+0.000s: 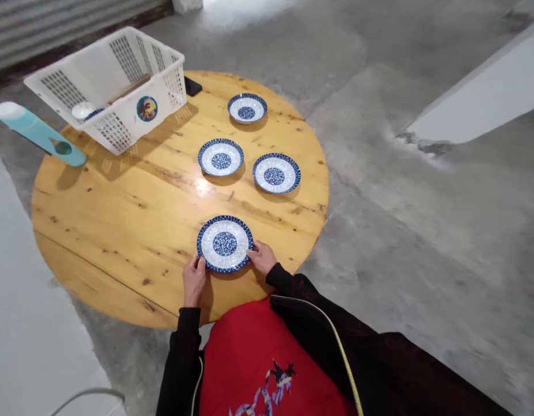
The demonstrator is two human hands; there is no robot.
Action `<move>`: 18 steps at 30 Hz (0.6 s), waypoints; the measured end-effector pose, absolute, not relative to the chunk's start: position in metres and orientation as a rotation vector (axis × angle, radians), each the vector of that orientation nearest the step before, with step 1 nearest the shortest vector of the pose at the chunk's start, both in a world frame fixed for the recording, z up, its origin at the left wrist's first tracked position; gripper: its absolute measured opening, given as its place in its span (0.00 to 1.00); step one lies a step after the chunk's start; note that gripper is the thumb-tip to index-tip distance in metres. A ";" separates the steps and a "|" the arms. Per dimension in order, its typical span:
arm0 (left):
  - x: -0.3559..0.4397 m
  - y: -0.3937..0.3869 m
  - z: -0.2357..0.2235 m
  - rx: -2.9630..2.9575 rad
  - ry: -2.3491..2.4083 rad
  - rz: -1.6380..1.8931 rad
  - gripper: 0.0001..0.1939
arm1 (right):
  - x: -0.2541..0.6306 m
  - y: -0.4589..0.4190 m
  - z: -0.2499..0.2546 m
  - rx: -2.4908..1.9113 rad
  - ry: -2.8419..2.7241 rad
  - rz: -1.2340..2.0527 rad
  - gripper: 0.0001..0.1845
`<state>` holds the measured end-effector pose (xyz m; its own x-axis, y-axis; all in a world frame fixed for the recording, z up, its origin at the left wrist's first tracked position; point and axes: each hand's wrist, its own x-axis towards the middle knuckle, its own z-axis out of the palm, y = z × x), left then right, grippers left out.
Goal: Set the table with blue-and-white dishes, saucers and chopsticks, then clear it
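A blue-and-white patterned plate (pixel 225 244) is at the near side of the round wooden table, between my two hands. My left hand (pixel 193 279) grips its lower left rim, thumb on top. On the opposite side, my right hand (pixel 262 257) pinches the right rim with the thumb over the edge. The fingers under the plate are hidden, and I cannot tell whether its base touches the wood. Farther back lie three similar plates: one at middle left (pixel 221 158), one at middle right (pixel 276 173) and one at the back (pixel 247 108).
A white plastic basket (pixel 163 86) stands at the table's back left, with a white bowl (pixel 82 110) and other items inside. Beside it are a light-blue cylindrical container (pixel 41 136) and a black phone (pixel 192 86). A white pillar (pixel 479 92) rises from the concrete floor at right.
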<state>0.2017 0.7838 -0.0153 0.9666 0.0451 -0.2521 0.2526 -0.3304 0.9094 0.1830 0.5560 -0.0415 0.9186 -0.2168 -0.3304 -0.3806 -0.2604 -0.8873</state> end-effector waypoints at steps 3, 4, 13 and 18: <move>0.202 0.785 -0.016 1.893 0.212 -0.241 0.16 | 0.183 0.557 -0.041 -1.806 0.448 0.181 0.05; 0.202 0.785 -0.016 1.884 0.215 -0.245 0.16 | 0.183 0.557 -0.041 -1.800 0.450 0.182 0.05; 0.199 0.786 -0.009 1.691 0.473 -0.197 0.20 | 0.181 0.539 -0.041 -1.601 0.521 0.196 0.18; 0.195 0.799 -0.019 1.694 0.646 0.030 0.21 | 0.217 0.515 -0.035 -1.504 0.605 0.079 0.16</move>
<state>0.1952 0.7992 -0.0194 0.8421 0.4291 -0.3267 0.3969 -0.0829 0.9141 0.2171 0.5153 -0.0345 0.8514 -0.3147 -0.4197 -0.4119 0.0942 -0.9063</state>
